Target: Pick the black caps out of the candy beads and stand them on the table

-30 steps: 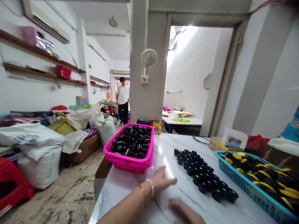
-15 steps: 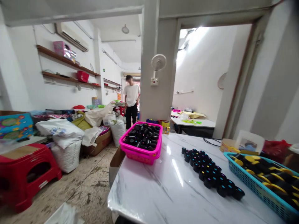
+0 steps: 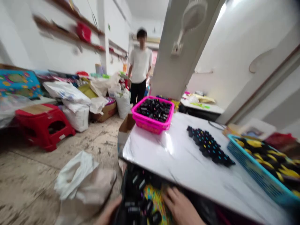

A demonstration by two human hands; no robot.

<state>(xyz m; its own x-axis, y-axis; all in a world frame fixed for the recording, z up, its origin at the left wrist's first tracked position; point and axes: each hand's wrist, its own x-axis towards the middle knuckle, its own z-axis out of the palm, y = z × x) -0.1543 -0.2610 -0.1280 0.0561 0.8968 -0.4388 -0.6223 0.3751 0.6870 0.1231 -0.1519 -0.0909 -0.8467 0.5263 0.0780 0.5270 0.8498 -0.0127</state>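
Observation:
My left hand (image 3: 108, 213) shows only partly at the bottom edge, touching the left side of a dark bag of small black caps (image 3: 138, 197) below the table's front edge. My right hand (image 3: 181, 207) rests on the bag's right side with its fingers spread toward a bright patterned patch. Motion blur hides the left hand's fingers. On the white marble table (image 3: 178, 159) stand a pink basket of black caps (image 3: 153, 114), a patch of black caps with coloured dots (image 3: 209, 147) and a blue basket of yellow and black parts (image 3: 264, 162).
A person in a white shirt (image 3: 140, 67) stands near the pillar (image 3: 178, 53). A red stool (image 3: 44, 123), white sacks (image 3: 75, 106) and a cardboard box (image 3: 125, 129) sit on the floor to the left. A white plastic bag (image 3: 79, 178) lies near my left hand.
My view has dropped and pulled back from the table. Both hands left the tabletop a second ago and now sit low on the bag of caps. The person has walked closer.

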